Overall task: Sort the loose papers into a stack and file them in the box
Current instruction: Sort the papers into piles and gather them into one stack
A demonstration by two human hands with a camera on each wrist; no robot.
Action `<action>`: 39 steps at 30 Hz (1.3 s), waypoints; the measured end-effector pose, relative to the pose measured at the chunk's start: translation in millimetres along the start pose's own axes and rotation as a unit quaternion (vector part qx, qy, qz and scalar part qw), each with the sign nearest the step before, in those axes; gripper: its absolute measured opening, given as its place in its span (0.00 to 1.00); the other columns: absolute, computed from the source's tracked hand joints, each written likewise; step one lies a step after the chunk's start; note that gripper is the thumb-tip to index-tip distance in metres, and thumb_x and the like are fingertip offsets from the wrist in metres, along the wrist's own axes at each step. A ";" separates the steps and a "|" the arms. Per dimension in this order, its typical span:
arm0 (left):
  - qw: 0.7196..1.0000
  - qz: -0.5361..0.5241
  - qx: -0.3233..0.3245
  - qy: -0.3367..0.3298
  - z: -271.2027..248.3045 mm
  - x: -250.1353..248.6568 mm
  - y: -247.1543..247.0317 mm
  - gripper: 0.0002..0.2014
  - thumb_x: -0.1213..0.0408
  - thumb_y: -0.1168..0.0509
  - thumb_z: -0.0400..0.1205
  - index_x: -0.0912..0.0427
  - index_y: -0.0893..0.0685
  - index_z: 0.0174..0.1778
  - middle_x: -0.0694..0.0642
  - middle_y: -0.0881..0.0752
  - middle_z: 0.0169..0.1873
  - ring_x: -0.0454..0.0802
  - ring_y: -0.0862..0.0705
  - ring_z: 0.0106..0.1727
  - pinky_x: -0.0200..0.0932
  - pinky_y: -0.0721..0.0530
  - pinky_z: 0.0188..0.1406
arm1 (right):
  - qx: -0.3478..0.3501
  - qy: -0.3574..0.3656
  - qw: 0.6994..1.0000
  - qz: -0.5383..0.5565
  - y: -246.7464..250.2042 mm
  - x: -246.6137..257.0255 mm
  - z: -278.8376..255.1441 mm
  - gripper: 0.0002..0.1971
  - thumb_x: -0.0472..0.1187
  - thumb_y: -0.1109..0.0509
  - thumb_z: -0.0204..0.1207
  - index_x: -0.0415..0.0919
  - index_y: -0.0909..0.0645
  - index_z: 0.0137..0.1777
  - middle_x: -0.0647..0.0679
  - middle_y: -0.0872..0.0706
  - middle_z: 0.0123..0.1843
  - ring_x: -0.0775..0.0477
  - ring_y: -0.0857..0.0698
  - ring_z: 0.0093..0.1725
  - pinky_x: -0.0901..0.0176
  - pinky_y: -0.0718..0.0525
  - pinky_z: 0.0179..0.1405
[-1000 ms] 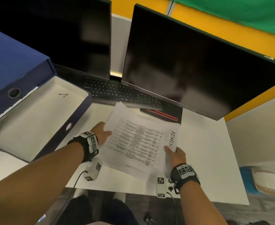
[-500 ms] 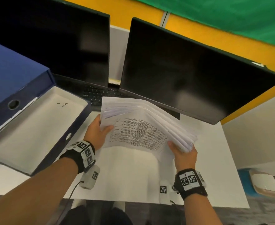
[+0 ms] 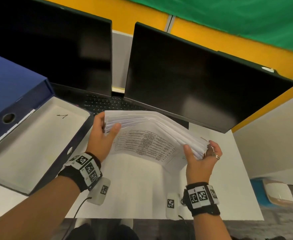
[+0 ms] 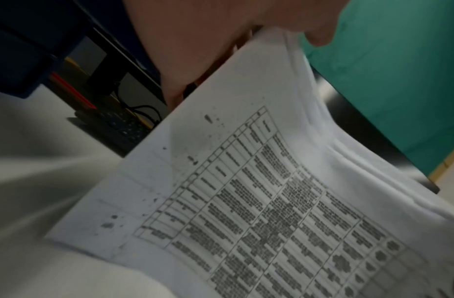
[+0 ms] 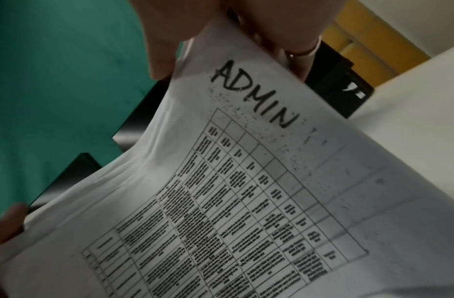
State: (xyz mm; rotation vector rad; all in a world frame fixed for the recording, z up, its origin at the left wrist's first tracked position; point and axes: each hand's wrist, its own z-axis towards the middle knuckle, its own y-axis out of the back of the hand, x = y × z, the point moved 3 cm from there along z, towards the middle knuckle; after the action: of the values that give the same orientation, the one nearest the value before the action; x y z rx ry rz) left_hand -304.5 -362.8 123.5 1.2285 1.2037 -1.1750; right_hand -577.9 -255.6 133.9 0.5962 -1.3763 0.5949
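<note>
A thick stack of white papers (image 3: 147,134) stands tilted on its lower edge over the desk, its front sheet a printed table marked "ADMIN" (image 5: 253,96). My left hand (image 3: 106,127) grips the stack's upper left end, thumb on the front sheet. My right hand (image 3: 202,153) grips the right end, thumb in front and fingers behind. The printed table (image 4: 246,211) fills the left wrist view. The open blue file box (image 3: 38,135) lies to the left, its pale inside showing only a small pen mark.
Two dark monitors (image 3: 185,80) stand close behind the stack, with a black keyboard (image 3: 107,103) under them. The box's blue lid (image 3: 9,84) stands up at far left. The white desk (image 3: 133,187) ends at its front edge near my wrists.
The papers lay flat on the desk a second ago. Both hands have since lifted them and tipped the stack up on edge, with the sheets fanning at the top.
</note>
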 end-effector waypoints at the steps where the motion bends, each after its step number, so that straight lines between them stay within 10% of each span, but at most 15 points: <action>1: 1.000 -0.004 -0.009 -0.002 1.8 -4.0 -1.5 0.19 0.60 0.35 0.84 0.52 0.29 0.71 0.44 0.16 0.55 0.39 0.14 0.52 0.24 0.17 0.35 | 0.000 0.016 1.000 -0.011 -2.2 3.7 -1.6 0.32 0.35 0.22 0.72 0.62 0.34 0.65 0.50 0.24 0.66 0.51 0.17 0.61 0.65 0.11 0.48; 8: 0.999 0.016 -0.034 -0.034 13.6 -15.5 -5.4 0.13 0.55 0.41 0.87 0.55 0.23 0.65 0.50 0.15 0.51 0.46 0.13 0.50 0.32 0.16 0.35 | 0.012 0.072 0.993 -0.091 -2.8 12.7 6.1 0.12 0.45 0.31 0.81 0.61 0.26 0.59 0.63 0.19 0.55 0.55 0.14 0.51 0.66 0.11 0.42; 18: 0.996 0.052 -0.065 -0.036 21.3 -20.9 -4.3 0.13 0.57 0.43 0.88 0.52 0.23 0.37 0.48 0.18 0.33 0.47 0.16 0.39 0.39 0.22 0.35 | -0.047 0.034 0.991 -0.122 5.3 0.2 14.8 0.03 0.40 0.30 0.80 0.45 0.19 0.52 0.51 0.15 0.47 0.47 0.11 0.49 0.72 0.15 0.35; 25: 0.997 0.047 -0.065 -0.014 26.4 -18.3 -2.9 0.07 0.63 0.41 0.86 0.54 0.17 0.52 0.51 0.14 0.43 0.50 0.13 0.46 0.42 0.17 0.35 | -0.024 0.043 0.984 -0.172 1.8 -0.9 12.1 0.06 0.47 0.30 0.80 0.52 0.15 0.54 0.52 0.13 0.53 0.49 0.12 0.53 0.55 0.12 0.51; 30: 0.994 0.085 -0.045 -0.043 27.6 -26.7 -4.2 0.06 0.60 0.36 0.84 0.57 0.15 0.49 0.51 0.14 0.42 0.47 0.15 0.44 0.39 0.19 0.37 | -0.022 0.027 0.984 -0.178 -0.4 2.3 12.0 0.05 0.46 0.29 0.79 0.52 0.15 0.53 0.54 0.14 0.51 0.53 0.13 0.50 0.63 0.14 0.45; 39: 0.991 0.120 -0.056 0.004 33.5 -19.7 -2.8 0.05 0.66 0.34 0.81 0.57 0.13 0.44 0.52 0.13 0.42 0.49 0.15 0.45 0.39 0.19 0.39 | -0.004 0.009 0.984 -0.177 -3.9 6.0 13.0 0.07 0.47 0.25 0.76 0.53 0.13 0.53 0.53 0.12 0.53 0.51 0.13 0.53 0.46 0.10 0.54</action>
State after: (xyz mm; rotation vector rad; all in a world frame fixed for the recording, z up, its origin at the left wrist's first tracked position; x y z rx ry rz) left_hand -307.6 -396.7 142.6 1.2552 1.0798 -0.9140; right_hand -583.8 -267.3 141.0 0.8050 -1.2179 0.3067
